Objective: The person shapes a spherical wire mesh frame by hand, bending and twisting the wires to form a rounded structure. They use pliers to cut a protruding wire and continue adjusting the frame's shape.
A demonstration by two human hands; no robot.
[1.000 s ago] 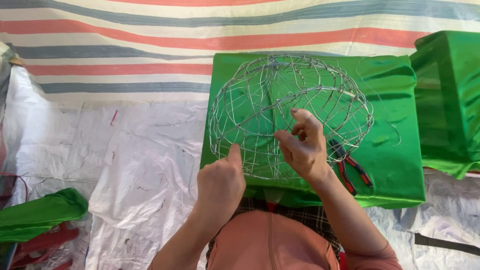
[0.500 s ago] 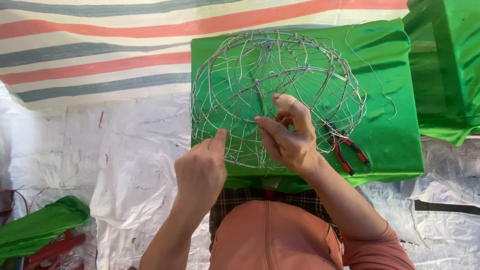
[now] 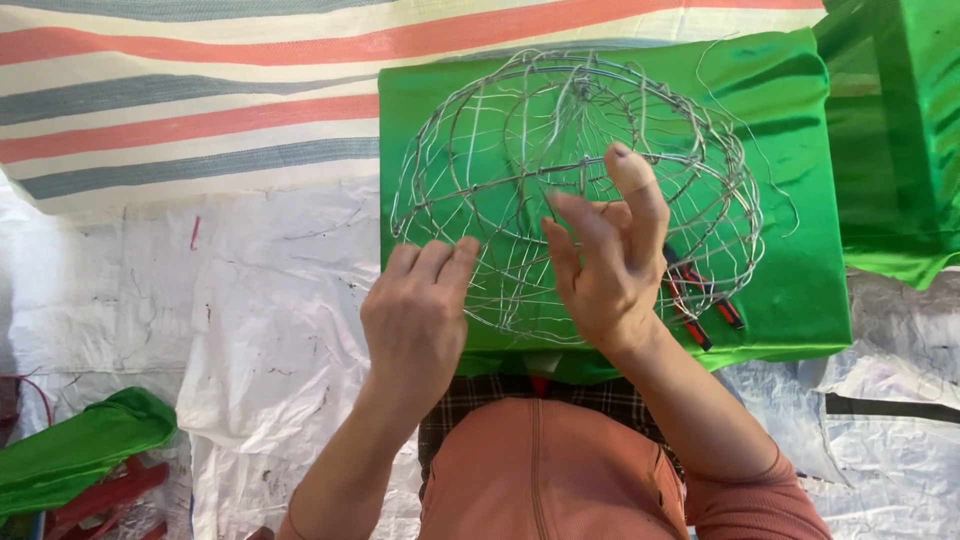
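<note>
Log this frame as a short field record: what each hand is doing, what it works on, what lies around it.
left hand: fingertips on the near rim of the wire frame, fingers curled
right hand: fingers spread, raised against the frame's near side; grip on a wire cannot be told
wire frame: round dome of thin silver wire, resting on the green cloth
pliers: red-handled, lying on the cloth under the frame's right edge
ground: white plastic sheet, striped tarp beyond
left corner: green bundle
</note>
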